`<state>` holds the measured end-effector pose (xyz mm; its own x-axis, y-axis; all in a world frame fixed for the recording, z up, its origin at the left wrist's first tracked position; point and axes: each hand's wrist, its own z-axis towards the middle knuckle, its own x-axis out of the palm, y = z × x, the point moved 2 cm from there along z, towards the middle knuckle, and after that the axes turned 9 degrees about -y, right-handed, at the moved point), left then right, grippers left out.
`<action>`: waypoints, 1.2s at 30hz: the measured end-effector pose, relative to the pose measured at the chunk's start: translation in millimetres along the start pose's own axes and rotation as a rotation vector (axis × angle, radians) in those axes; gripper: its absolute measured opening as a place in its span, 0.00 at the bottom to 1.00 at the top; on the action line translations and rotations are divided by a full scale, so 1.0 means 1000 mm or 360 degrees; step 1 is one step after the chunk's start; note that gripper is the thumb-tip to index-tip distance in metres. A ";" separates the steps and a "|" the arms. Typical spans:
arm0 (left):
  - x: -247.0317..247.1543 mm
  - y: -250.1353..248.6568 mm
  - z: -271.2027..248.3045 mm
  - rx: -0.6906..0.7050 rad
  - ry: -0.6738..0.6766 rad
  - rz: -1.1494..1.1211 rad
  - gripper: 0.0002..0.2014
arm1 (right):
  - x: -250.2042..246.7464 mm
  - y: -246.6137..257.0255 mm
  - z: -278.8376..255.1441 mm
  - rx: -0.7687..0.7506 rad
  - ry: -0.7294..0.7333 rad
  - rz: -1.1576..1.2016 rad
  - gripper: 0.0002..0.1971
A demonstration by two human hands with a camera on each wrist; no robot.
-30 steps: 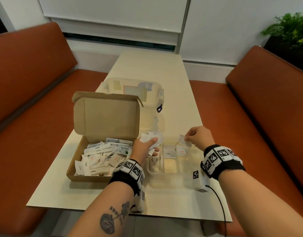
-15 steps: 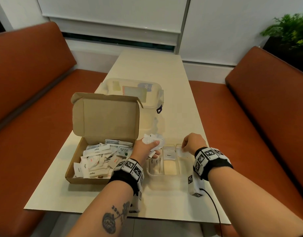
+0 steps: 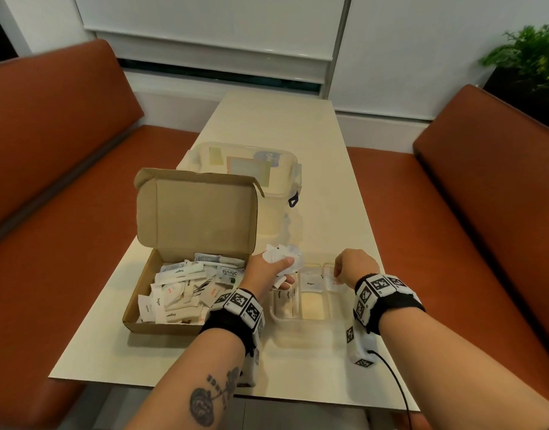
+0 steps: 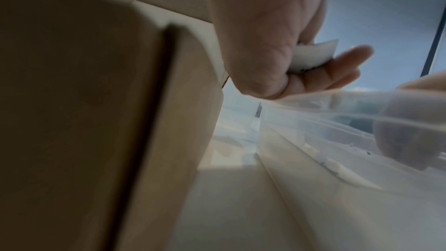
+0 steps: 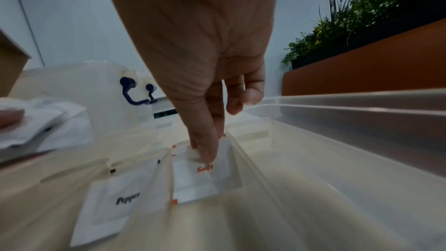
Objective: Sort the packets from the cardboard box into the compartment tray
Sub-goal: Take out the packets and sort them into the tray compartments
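The open cardboard box (image 3: pixel 189 290) sits left on the table, full of white packets (image 3: pixel 177 301). My left hand (image 3: pixel 285 268) hovers between the box and the clear compartment tray (image 3: pixel 312 308), gripping a bunch of white packets (image 3: pixel 282 254); in the left wrist view the bunch (image 4: pixel 311 54) shows between thumb and fingers (image 4: pixel 337 64). My right hand (image 3: pixel 340 276) reaches down into the tray's right compartment. There its fingertips (image 5: pixel 207 152) pinch the top of a salt packet (image 5: pixel 205 171). A pepper packet (image 5: pixel 120 203) lies in the middle compartment, and sugar packets (image 3: pixel 287 297) in the left one.
A clear lidded container (image 3: pixel 245 169) stands behind the box. Orange benches (image 3: pixel 49 212) flank the table on both sides. A green plant (image 3: pixel 527 57) stands at the far right. A black cable (image 3: pixel 397 383) trails from my right wrist over the table's near edge.
My right hand has come down and left with the packet, from above the tray's far edge into the right compartment. The left hand has barely moved.
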<state>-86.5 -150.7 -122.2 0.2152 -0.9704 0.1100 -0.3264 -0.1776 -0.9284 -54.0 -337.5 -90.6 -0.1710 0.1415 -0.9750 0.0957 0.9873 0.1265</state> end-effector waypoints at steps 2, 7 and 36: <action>0.000 0.000 0.000 -0.0009 0.0001 0.0004 0.08 | 0.004 0.000 -0.002 -0.0002 0.0013 -0.0031 0.10; 0.000 0.000 0.001 -0.0018 -0.0003 0.0020 0.09 | 0.006 0.001 -0.003 -0.0077 -0.0044 -0.0088 0.13; 0.006 -0.002 -0.002 -0.0033 0.0129 -0.0039 0.08 | -0.014 0.036 -0.011 -0.0308 -0.0378 0.1346 0.03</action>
<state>-86.2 -156.2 -119.1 0.1485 -0.9756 0.1620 -0.3410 -0.2043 -0.9176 -59.0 -303.4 -70.8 0.0907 0.8294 -0.5513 -0.0729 0.5576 0.8269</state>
